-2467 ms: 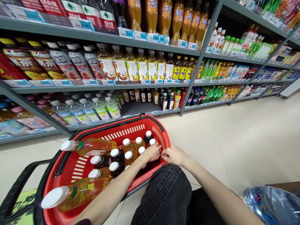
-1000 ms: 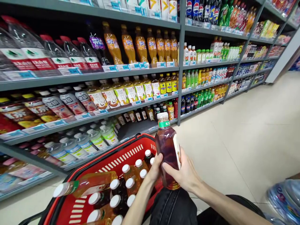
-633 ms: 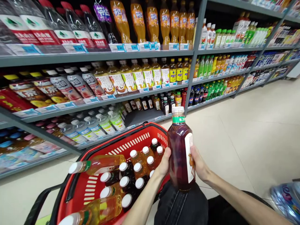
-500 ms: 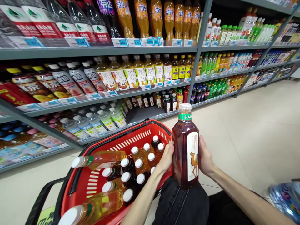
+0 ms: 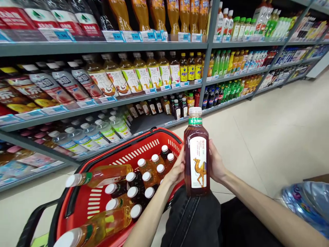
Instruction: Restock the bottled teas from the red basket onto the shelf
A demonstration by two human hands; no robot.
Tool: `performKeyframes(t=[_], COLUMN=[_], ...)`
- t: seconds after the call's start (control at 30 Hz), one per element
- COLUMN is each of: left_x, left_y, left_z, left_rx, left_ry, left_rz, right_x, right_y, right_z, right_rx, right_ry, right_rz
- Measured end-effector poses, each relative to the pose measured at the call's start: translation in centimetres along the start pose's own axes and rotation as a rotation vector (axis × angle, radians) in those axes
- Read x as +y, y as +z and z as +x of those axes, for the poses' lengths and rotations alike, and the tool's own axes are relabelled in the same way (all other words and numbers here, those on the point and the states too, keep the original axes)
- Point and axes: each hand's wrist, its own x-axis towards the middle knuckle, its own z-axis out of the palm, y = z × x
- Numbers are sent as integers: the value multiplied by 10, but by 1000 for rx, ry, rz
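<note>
A dark red-brown tea bottle [image 5: 196, 154] stands upright between my two hands, just above my knee. It has a clear cap, a green neck band and a white label with a camel that faces me. My left hand [image 5: 178, 168] grips its left side, and my right hand [image 5: 216, 163] grips its right side; the fingers behind it are mostly hidden. To the left is a red shopping basket [image 5: 138, 152] with several white-capped bottles standing in it. Two larger amber bottles lie tilted on the basket's left side, one of them [image 5: 108, 173] towards the back.
Drink shelves [image 5: 154, 93] run along the far side, packed with bottles and price tags. On the bottom shelf, small dark bottles [image 5: 177, 109] stand beside a bare stretch. The basket's black handle [image 5: 33, 219] juts out at left. Large clear plastic bottles [image 5: 305, 206] lie on the floor at right.
The tea bottle has turned in my hands, so its camel label now faces me more squarely. My view has shifted, and the basket, shelves and hands all appear farther left.
</note>
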Motion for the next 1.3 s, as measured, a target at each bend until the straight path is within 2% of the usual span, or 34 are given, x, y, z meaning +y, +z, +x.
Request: performKeyframes(t=[0.17,0.3,0.83,1.3], left_x=[-6,-10,-3,-4], left_y=[-9,-7,1,-3], left_z=[0,3,0,0], left_rx=[54,77,69,61], left_ry=[-33,-46,-58,-54], left_rz=[-20,-23,48,41], right_x=[10,13,12,11], right_y=[-2,-4,-6,-5], right_z=[8,11,12,12], right_rx=[133,208,178,193], right_ry=[-128,-155,-121,-126], right_rz=[-61,-66,-63,-80])
